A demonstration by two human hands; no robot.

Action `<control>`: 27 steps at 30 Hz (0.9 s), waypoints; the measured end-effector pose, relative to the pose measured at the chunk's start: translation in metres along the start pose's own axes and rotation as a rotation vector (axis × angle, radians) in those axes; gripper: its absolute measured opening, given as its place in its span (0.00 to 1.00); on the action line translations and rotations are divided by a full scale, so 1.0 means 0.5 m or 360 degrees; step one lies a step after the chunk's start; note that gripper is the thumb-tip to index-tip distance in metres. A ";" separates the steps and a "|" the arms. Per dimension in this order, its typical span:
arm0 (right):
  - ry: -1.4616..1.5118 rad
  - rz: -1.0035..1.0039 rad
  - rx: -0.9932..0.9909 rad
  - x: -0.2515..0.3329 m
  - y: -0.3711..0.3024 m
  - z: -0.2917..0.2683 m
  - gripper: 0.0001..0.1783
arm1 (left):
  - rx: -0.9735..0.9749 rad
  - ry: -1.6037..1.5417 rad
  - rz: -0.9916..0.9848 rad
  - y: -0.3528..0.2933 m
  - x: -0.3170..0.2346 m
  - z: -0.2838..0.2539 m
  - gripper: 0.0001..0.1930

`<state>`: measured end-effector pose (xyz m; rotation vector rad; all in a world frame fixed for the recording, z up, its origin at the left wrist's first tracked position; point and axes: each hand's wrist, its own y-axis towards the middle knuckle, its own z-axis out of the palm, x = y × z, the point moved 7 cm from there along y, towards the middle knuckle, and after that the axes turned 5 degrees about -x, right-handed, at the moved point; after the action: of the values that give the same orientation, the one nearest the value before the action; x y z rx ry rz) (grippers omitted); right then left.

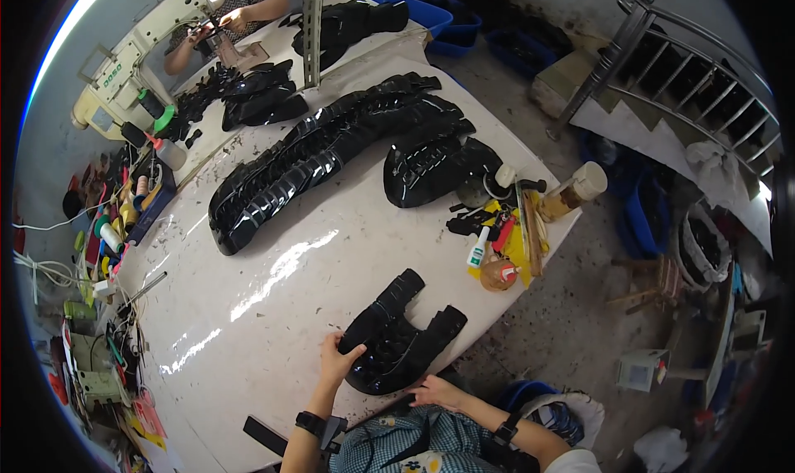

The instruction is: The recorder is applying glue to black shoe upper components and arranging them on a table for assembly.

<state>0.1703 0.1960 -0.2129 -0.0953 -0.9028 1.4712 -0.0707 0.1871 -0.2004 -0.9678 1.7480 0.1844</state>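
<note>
Near the table's front edge lies a small U-shaped stack of glossy black shoe uppers (389,357), its two arms pointing away from me. My left hand (338,359) grips the stack's left side, thumb on top and fingers along the outer edge. Beside the rounded near end, at the table edge, my right hand (439,393) has its fingers bent together. Something dark shows at those fingertips, but I cannot make out what they hold. A long overlapping row of black uppers (306,171) lies across the middle of the table, with another pile (431,171) to its right.
A glue bottle (478,248), a round brown pot (498,275), tools and a jar (585,182) crowd the table's right corner. Thread spools (109,235) line the left side. Across the table a person works at a sewing machine (141,59). Blue tubs (642,216) stand on the floor.
</note>
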 end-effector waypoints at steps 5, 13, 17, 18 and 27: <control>0.0455 -0.0152 -0.0380 0.038 0.029 0.026 0.27 | -0.0037 -0.0006 -0.0102 -0.009 0.006 0.001 0.25; 0.0602 -0.0135 -0.0611 0.031 0.030 0.026 0.28 | -0.0066 0.0068 -0.0048 -0.014 -0.007 0.002 0.26; 0.0618 -0.0219 -0.0680 0.019 0.036 0.005 0.31 | -0.0022 0.0151 -0.0004 -0.014 -0.024 0.003 0.26; 0.0633 -0.0287 -0.0706 0.017 0.038 -0.006 0.31 | -0.0021 0.0145 -0.0015 -0.013 -0.026 0.005 0.26; 0.0696 -0.0459 -0.0722 0.029 0.064 -0.012 0.33 | 0.0000 0.0203 -0.0066 -0.004 -0.017 0.011 0.27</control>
<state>0.1456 0.2165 -0.2286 -0.5764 -0.8312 0.9078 -0.0644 0.1933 -0.1948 -1.0338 1.8425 0.0977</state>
